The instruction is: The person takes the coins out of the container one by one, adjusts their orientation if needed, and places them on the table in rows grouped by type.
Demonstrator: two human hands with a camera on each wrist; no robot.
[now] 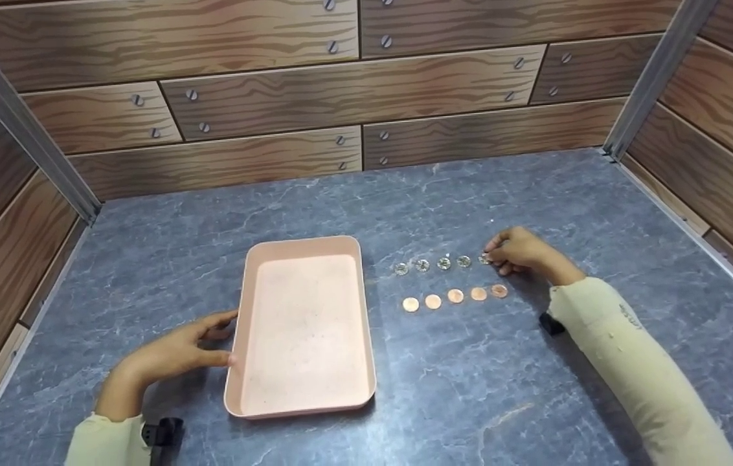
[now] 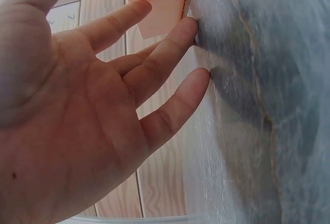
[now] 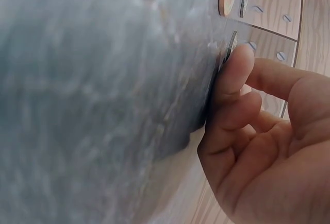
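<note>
A pink rectangular tray (image 1: 305,249) lies on the table with nothing in it. My left hand (image 1: 169,353) rests beside its left wall, the thumb and fingertips touching it. In the left wrist view the fingers of the left hand (image 2: 87,95) are spread and fairly straight. Right of the tray, several silver-coloured coins (image 1: 443,263) form one row, with a row of copper-coloured coins (image 1: 455,296) nearer me. At the right end of the silver row, my right hand (image 1: 522,252) pinches a silver coin (image 1: 484,258), its edge partly hidden by fingers. The right wrist view shows that coin (image 3: 233,41) at the fingertips.
The grey marbled table (image 1: 444,388) is enclosed by wood-patterned walls (image 1: 263,103) at the back and both sides. Metal posts (image 1: 651,77) stand in the back corners. The tray's raised rim lies between the left hand and the coins.
</note>
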